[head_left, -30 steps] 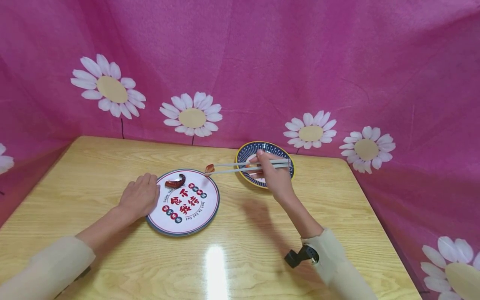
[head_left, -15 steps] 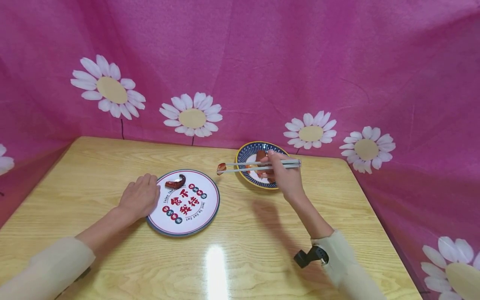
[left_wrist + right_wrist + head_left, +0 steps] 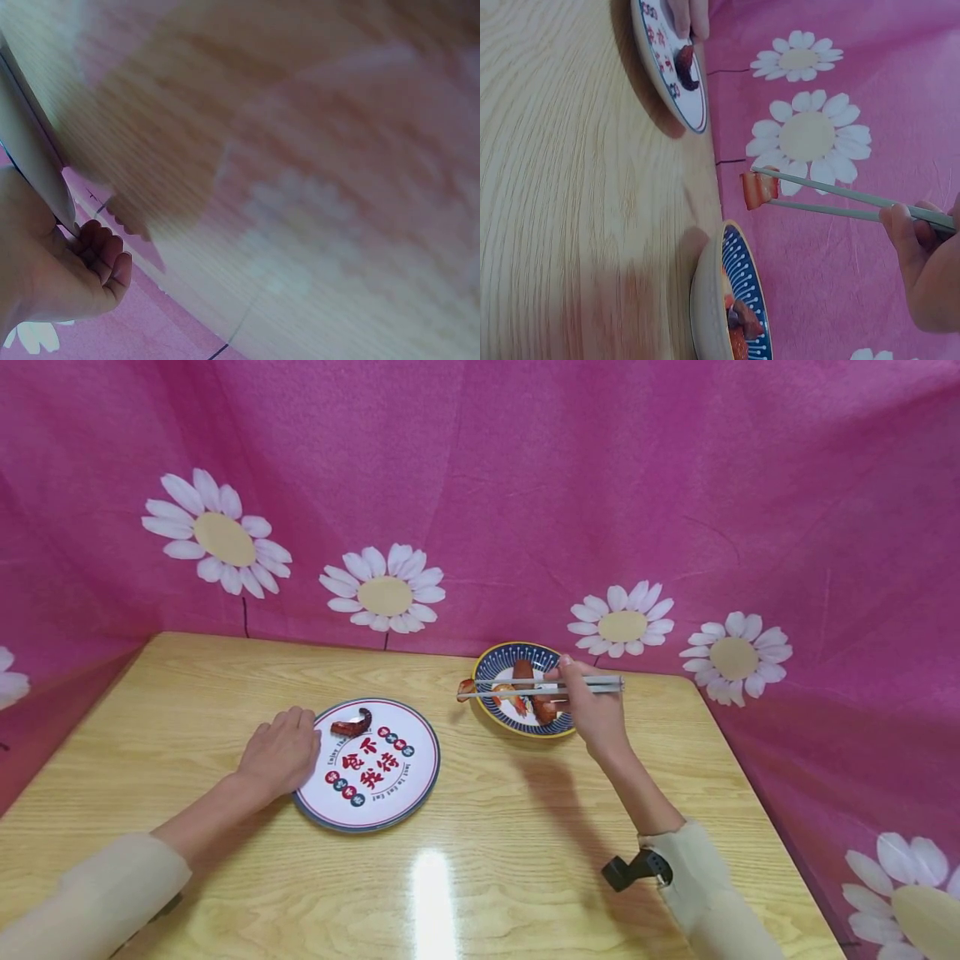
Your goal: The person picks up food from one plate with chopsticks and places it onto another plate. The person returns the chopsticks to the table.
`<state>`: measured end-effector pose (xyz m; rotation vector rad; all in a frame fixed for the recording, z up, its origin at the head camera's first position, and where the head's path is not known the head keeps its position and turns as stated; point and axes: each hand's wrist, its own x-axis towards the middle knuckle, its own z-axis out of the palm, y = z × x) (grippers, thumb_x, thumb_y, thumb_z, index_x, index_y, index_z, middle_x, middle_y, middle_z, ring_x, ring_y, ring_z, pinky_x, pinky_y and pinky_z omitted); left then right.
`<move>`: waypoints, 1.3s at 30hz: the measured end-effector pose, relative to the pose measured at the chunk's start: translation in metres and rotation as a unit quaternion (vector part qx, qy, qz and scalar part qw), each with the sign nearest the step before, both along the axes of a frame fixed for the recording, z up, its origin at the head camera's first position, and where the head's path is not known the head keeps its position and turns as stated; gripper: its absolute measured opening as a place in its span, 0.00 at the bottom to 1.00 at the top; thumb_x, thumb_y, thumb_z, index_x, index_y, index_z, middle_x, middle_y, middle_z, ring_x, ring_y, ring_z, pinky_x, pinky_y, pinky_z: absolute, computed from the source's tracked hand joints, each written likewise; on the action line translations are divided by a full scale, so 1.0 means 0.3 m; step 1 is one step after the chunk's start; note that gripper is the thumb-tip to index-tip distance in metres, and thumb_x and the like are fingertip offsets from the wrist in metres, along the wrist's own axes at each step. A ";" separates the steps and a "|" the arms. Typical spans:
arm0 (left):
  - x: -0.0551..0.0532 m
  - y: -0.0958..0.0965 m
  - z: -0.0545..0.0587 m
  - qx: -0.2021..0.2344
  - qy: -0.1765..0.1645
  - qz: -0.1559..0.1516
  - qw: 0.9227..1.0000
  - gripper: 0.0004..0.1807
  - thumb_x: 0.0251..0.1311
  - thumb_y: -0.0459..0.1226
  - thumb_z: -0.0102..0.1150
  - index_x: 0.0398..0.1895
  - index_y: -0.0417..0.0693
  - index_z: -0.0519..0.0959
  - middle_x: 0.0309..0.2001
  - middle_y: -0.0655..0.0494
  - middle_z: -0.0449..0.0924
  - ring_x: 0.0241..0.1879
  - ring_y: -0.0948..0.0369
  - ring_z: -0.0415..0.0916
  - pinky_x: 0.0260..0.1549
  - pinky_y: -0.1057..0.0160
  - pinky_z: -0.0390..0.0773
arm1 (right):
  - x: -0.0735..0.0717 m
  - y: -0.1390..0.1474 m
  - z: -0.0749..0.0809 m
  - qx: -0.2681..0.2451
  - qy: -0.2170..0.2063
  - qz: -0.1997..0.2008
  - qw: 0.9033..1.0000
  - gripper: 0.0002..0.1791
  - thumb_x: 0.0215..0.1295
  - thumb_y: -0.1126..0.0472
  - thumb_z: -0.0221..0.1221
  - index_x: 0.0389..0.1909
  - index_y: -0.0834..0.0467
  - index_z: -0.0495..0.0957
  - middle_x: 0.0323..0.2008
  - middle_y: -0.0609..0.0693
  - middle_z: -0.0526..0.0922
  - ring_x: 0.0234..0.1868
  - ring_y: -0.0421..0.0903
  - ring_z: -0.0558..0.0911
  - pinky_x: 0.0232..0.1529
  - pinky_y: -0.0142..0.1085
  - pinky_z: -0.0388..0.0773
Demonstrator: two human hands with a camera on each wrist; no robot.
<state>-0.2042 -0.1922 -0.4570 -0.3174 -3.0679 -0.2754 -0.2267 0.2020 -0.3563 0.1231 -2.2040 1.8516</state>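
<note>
My right hand (image 3: 596, 714) holds a pair of pale chopsticks (image 3: 510, 692), pinched between thumb and fingers. Their tips grip a small red-and-white striped piece of meat (image 3: 760, 189), resembling pork belly, above the left rim of the blue patterned bowl (image 3: 495, 720). Inside that bowl lie a shrimp (image 3: 509, 697) and brown pieces of food (image 3: 522, 670), partly covered by the chopsticks and hand. My left hand (image 3: 281, 752) grips the left edge of the white plate (image 3: 408, 785), its fingers curled at the rim in the left wrist view. A dark red, curled piece of food (image 3: 351, 725) sits on the plate's far side.
Plate and bowl stand apart on a light wooden table (image 3: 495, 860), the bowl at the back edge. A pink cloth (image 3: 510, 485) with white daisies hangs behind and down the right side. A black strap device (image 3: 637, 868) is on the right wrist.
My right hand has moved right, carrying the chopsticks and the piece of meat from the plate's right rim to the bowl's left rim. The left hand and plate have stayed still.
</note>
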 end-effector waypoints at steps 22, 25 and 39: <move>-0.001 0.001 -0.002 -0.001 -0.006 0.004 1.000 0.17 0.74 0.37 0.44 0.52 0.27 0.67 0.39 0.40 0.68 0.41 0.46 0.68 0.40 0.46 0.72 | 0.008 0.085 -0.006 0.023 0.010 -0.010 1.000 0.26 0.77 0.54 0.53 0.39 0.77 0.81 0.29 0.49 0.86 0.30 0.44 0.88 0.32 0.40 0.83; -0.001 0.001 -0.001 0.000 -0.004 0.002 1.000 0.16 0.74 0.37 0.44 0.51 0.27 0.68 0.38 0.40 0.68 0.40 0.46 0.69 0.39 0.46 0.72 | 0.012 0.096 -0.010 0.027 0.010 -0.014 0.999 0.26 0.77 0.53 0.53 0.39 0.77 0.81 0.28 0.47 0.86 0.28 0.42 0.87 0.31 0.38 0.83; -0.003 0.000 -0.002 0.006 -0.005 0.002 1.000 0.17 0.74 0.37 0.44 0.51 0.27 0.67 0.38 0.40 0.68 0.40 0.46 0.68 0.39 0.47 0.72 | 0.018 0.125 -0.028 0.027 0.007 -0.016 0.999 0.22 0.77 0.57 0.53 0.39 0.76 0.81 0.27 0.46 0.86 0.27 0.44 0.87 0.32 0.41 0.83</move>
